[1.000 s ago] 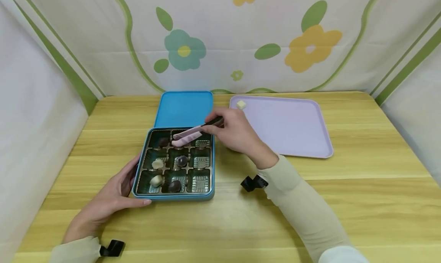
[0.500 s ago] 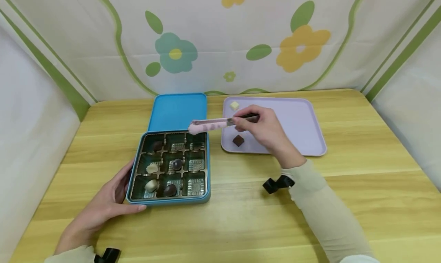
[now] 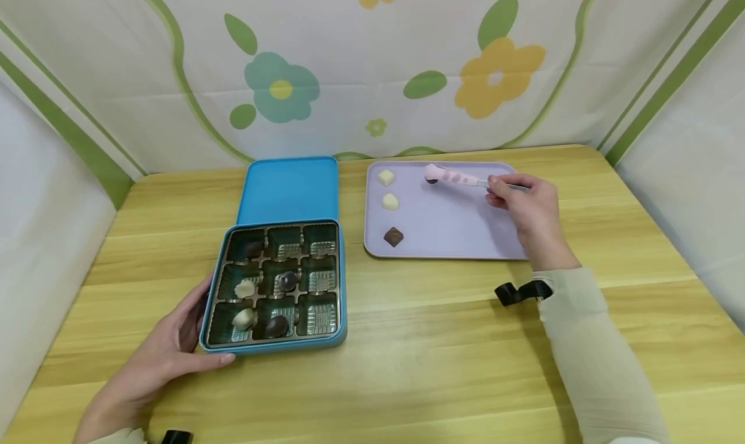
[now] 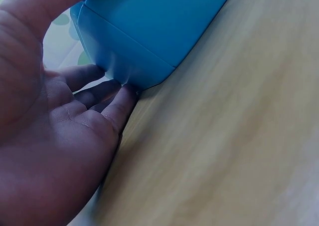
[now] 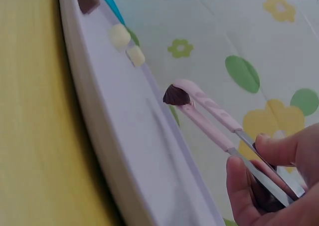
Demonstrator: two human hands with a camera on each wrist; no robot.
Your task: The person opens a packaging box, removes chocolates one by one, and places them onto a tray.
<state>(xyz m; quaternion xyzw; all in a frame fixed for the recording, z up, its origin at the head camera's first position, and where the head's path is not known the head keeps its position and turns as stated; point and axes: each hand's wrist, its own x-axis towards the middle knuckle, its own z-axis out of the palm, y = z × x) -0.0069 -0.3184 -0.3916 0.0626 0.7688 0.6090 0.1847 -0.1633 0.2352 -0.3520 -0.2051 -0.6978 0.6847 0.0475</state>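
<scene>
My right hand (image 3: 532, 214) pinches pink-tipped tongs (image 3: 456, 176) over the back of the lilac tray (image 3: 465, 231). In the right wrist view, a dark ridged chocolate (image 5: 176, 95) sits between the tongs' tips, above the tray surface. My left hand (image 3: 169, 347) holds the near left corner of a blue tin (image 3: 279, 347), thumb along its front and fingers bent against its side. Inside the tin, a divided insert bears several chocolates, among them a white one (image 3: 244, 289) and a dark round one (image 3: 288, 280). The right column of compartments holds none.
Along the tray's left side lie a white square chocolate (image 3: 387, 177), a white rounded one (image 3: 390, 201) and a brown diamond-shaped one (image 3: 393, 237). A blue lid (image 3: 291, 185) lies behind the tin. A flowered cloth (image 3: 349, 63) stands behind the wooden table (image 3: 419, 353).
My right hand has carried the tongs from the tin's back row rightward to over the tray, a dark chocolate in their tips. My left hand stays at the tin; the head view has shifted.
</scene>
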